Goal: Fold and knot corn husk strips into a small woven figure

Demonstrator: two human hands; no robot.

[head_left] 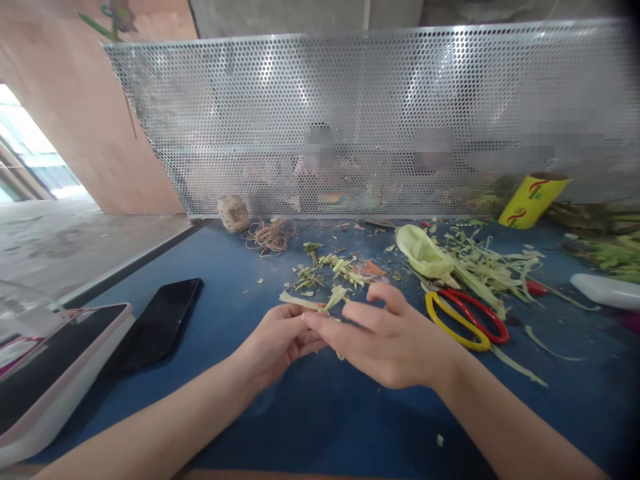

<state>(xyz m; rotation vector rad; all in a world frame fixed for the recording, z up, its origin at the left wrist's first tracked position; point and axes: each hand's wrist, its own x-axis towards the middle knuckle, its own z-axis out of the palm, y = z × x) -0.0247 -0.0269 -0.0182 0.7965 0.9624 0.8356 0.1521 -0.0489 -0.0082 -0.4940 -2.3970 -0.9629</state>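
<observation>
Near the middle of the blue table, my left hand (278,337) pinches a pale green leaf strip (337,295) between thumb and fingers. The strip is knotted or folded, and its ends stick out above the fingertips. My right hand (395,340) meets it from the other side, thumb and fingertips closed on the same strip and index finger bent upward. The fingers partly cover the fold. Just beyond lie small braided green leaf pieces (345,268). Scissors (457,320) with one yellow and one red handle rest right of my right hand.
Cut leaf strips (490,263) and a larger folded pale green leaf (425,252) lie at the back right, near a yellow roll (533,200). Brown twine (270,237) sits at the back left. A black phone (160,320) lies left. A perforated metal panel (350,100) borders the far edge.
</observation>
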